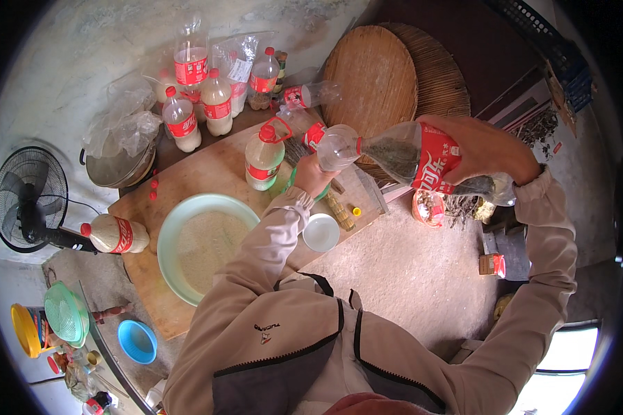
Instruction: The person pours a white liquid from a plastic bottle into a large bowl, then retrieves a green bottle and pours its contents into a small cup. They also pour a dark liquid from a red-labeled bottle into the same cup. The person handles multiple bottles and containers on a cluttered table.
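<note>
My right hand [477,148] grips a large Coca-Cola plastic bottle [398,150], tilted with its neck to the left. Dark grainy matter lies inside it. Its mouth is at a clear plastic cup or funnel-like piece [337,148], which my left hand [311,176] holds; which of these it is, I cannot tell. Below my left hand, a green rim partly shows. A white bowl [321,233] stands near the board's edge, beside a corn cob [339,211] and a yellow cap [356,211]. Left of my left forearm sits a pale green basin [168,233] of whitish grain, partly covered by my sleeve.
Filled bottles [219,106] stand along the wall. A handled bottle [264,158] stands on the wooden board [150,207]; another bottle [119,234] lies at its left edge. A pot [115,174], a fan [30,199] and round wooden lids [371,78] surround the board.
</note>
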The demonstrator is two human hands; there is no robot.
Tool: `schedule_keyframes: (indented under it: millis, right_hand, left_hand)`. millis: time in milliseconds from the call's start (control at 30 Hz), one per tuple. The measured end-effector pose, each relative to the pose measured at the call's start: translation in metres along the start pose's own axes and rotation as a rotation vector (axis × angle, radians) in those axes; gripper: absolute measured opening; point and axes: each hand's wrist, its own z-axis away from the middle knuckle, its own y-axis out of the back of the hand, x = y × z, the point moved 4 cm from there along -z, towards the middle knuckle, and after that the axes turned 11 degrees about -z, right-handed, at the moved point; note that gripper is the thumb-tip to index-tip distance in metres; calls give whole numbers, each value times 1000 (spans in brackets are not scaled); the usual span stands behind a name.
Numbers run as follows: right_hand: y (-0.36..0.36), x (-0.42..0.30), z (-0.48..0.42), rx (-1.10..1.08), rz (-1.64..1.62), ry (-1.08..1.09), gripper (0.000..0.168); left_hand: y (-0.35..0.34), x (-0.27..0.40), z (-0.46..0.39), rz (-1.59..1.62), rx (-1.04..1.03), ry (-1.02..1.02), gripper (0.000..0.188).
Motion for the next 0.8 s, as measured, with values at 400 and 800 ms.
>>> schedule_keyframes:
  millis: [400,800]
  right_hand:
    - [7,-12,1,-62,-66,-81,111]
    - [7,-6,0,-39,-10,-36,108]
  left_hand:
    - [-1,-2,1,12,-17,-16,29]
    - [-6,-10,0,21,5,-14,30]
